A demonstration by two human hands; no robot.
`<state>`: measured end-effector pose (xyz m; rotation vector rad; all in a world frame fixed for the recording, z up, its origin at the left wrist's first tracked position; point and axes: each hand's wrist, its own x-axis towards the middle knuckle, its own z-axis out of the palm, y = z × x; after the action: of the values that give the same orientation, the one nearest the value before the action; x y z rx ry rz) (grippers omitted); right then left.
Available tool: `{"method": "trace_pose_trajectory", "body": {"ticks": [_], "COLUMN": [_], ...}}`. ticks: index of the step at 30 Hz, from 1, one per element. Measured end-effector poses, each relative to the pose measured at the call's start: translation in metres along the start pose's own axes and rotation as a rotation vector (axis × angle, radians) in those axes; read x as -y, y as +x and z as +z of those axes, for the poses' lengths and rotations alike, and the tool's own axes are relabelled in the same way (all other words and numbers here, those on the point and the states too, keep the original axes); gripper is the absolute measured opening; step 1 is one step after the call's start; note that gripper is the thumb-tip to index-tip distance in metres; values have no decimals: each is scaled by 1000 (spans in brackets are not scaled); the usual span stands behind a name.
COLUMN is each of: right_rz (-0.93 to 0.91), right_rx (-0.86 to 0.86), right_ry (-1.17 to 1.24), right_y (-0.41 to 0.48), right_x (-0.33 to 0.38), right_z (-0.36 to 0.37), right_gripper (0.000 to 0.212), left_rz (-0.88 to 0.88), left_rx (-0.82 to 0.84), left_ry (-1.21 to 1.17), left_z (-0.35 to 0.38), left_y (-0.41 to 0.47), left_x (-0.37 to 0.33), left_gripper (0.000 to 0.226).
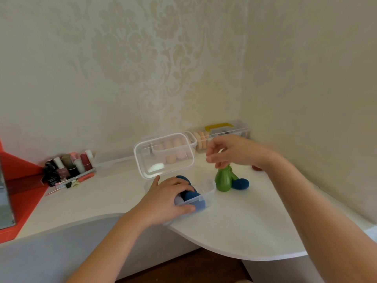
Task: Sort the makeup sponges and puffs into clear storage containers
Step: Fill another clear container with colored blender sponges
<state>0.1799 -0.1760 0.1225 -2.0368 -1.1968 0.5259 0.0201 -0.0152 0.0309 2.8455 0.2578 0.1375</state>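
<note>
A clear container [206, 196] with its lid [163, 155] hinged up stands on the white desk [234, 225]. Dark blue sponges [191, 195] lie inside it. My left hand [167, 199] grips the container's front wall, fingers curled over the sponges. My right hand [232, 151] hovers above an upright green sponge [224, 180], fingertips at its tip; whether they pinch it is unclear. A blue sponge [240, 183] lies right of the green one. Behind stand a clear container of pink sponges [173, 151] and a yellow-handled clear box [224, 131] with peach puffs [201, 139].
Nail polish bottles and lipsticks [65, 166] cluster at the back left beside a red box [18, 180]. A small red object [257, 167] sits partly hidden behind my right wrist. The desk's curved front edge runs close under my left arm; walls close in behind and right.
</note>
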Motion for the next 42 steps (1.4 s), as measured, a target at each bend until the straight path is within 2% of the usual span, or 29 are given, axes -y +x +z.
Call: {"method": "trace_pose_trajectory", "body": {"ticks": [7, 9, 12, 14, 18, 22, 24, 27, 32, 35, 37, 40, 42], "right_rz": [88, 153, 287, 318, 331, 347, 349, 306, 237, 271, 330, 375, 362], "right_rx": [-284, -258, -68, -7, -49, 37, 8, -147, -98, -207, -248, -180, -208], "right_ry": [-14, -119, -332, -324, -312, -297, -321, -392, -409, -373, -385, -387, -320], "right_y": [4, 6, 7, 7, 10, 12, 16, 31, 63, 76, 83, 83, 79], "right_x": [-43, -60, -79, -85, -86, -87, -90, -98, -107, -113, -116, -110, -101], "right_z": [-36, -38, -32, -26, -23, -20, -17, -11, 3, 5, 2, -4, -10], "right_gripper": [9, 6, 20, 23, 26, 27, 29, 40, 51, 56, 53, 29, 26], "left_rz": [-2, -9, -28, -22, -20, -37, -44, -55, -88, -105, -112, -113, -106], "left_rx": [-40, -16, 74, 96, 98, 114, 125, 126, 120, 116, 115, 116, 117], "left_ry": [-57, -55, -48, -50, -88, -121, -132, -140, -166, -189, -189, -188, -180], "left_z": [0, -1, -4, -4, -4, -6, -7, -7, -7, -7, -6, -5, -4], "left_y": [15, 17, 20, 22, 26, 28, 29, 32, 33, 33, 34, 34, 34], "left_x": [3, 3, 2, 4, 5, 5, 4, 2, 1, 1, 2, 3, 3], "left_gripper": [37, 35, 35, 37, 34, 26, 25, 23, 22, 23, 24, 23, 23]}}
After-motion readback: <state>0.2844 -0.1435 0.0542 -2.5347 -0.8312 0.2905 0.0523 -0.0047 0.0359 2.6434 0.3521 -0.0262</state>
